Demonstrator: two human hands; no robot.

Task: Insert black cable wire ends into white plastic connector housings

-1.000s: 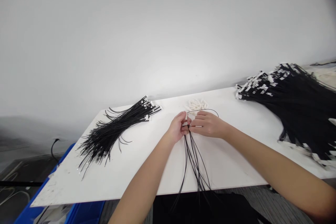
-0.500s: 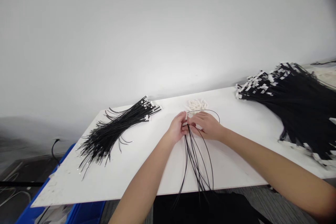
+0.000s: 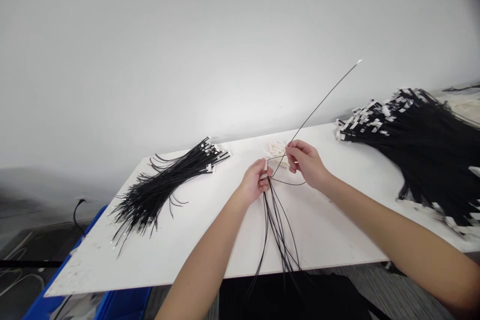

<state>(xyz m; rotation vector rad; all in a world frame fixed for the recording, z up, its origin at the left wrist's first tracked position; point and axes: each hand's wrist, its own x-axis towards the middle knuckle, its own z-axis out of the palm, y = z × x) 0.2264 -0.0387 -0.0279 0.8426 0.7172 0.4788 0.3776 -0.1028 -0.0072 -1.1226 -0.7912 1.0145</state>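
Observation:
My left hand (image 3: 255, 181) is closed on a small white connector with a bunch of thin black wires (image 3: 279, 230) hanging from it over the table's near edge. My right hand (image 3: 306, 162) pinches a single black wire (image 3: 322, 102) whose free end, with a metal tip, sticks up and to the right in the air. This wire loops back toward the connector in my left hand. A small heap of white connectors (image 3: 278, 151) lies just behind my hands.
A white table (image 3: 187, 240) holds a bundle of black wires (image 3: 165, 187) at the left and a large pile of black wires with white connectors (image 3: 420, 145) at the right. A blue bin (image 3: 112, 302) stands below the left corner. A plain wall is behind.
My right hand has lifted away from my left hand and moved right, pulling one wire so its free end now swings up into the air. My left hand has stayed put.

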